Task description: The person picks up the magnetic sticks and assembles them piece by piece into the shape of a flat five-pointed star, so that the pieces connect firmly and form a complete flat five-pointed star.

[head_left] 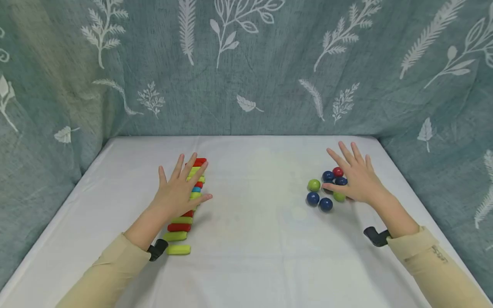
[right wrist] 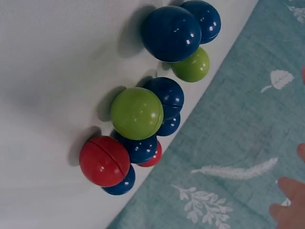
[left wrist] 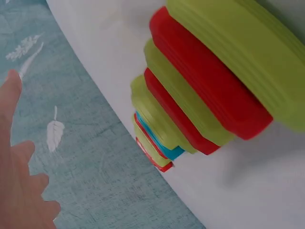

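My left hand is spread over a column of short coloured rods on the left of the table, its fingers straight and holding nothing. Green, red and blue rods lie side by side; in the left wrist view a green rod is closest, with a red rod beside it. On the right, my right hand hovers with fingers fanned out over a cluster of balls. Among them are a green ball, a dark blue ball and a red ball. The hand partly hides the cluster.
A white cloth covers the table. Green-grey fabric with white leaf prints hangs along the back and both sides. Black wrist mounts stick out from both sleeves. The rods and balls lie well apart.
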Motion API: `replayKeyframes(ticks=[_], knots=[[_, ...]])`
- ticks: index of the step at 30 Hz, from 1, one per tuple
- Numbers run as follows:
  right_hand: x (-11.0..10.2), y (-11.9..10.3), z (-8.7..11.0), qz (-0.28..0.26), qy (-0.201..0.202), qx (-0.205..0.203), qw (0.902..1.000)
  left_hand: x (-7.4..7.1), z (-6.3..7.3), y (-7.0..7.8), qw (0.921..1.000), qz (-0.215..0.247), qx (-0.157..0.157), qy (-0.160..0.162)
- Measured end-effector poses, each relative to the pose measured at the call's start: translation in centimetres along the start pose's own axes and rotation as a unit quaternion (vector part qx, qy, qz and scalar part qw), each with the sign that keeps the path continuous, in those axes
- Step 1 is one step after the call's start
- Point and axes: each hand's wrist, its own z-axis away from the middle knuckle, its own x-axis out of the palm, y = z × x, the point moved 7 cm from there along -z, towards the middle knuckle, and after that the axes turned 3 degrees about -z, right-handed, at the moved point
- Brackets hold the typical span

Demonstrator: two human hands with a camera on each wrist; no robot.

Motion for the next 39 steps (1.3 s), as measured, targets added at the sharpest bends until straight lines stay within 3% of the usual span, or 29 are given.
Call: replayKeyframes(ticks=[5, 12, 21, 27, 33, 39], knots=[[-0.1, 0.0, -0.6, -0.026, 0.009, -0.017, 0.9995, -0.1, -0.9, -1.0, 0.9999, 0.005, -0.003, -0.016], [0.3, 0.6, -1.8, -0.053, 0.01, -0.009, 0.9985, 0.2, -2.4, -2.1, 0.9986, 0.021, -0.013, -0.046], [2.1, 1.9, -3.4, -0.106, -0.022, 0.024, 0.9938, 1.0, -4.8, -5.0, 0.9926, 0.004, -0.064, -0.103], [3.3, 2.2, -4.4, -0.143, -0.042, 0.034, 0.9882, 1.7, -6.2, -6.1, 0.9873, 0.004, -0.093, -0.129], [4.4, 1.8, -4.9, -0.165, -0.063, 0.029, 0.9838, 2.7, -7.4, -6.3, 0.9803, 0.066, -0.113, -0.148], [5.4, 1.0, -4.9, -0.167, -0.117, 0.043, 0.9781, 3.5, -8.2, -6.1, 0.967, 0.109, -0.152, -0.173]])
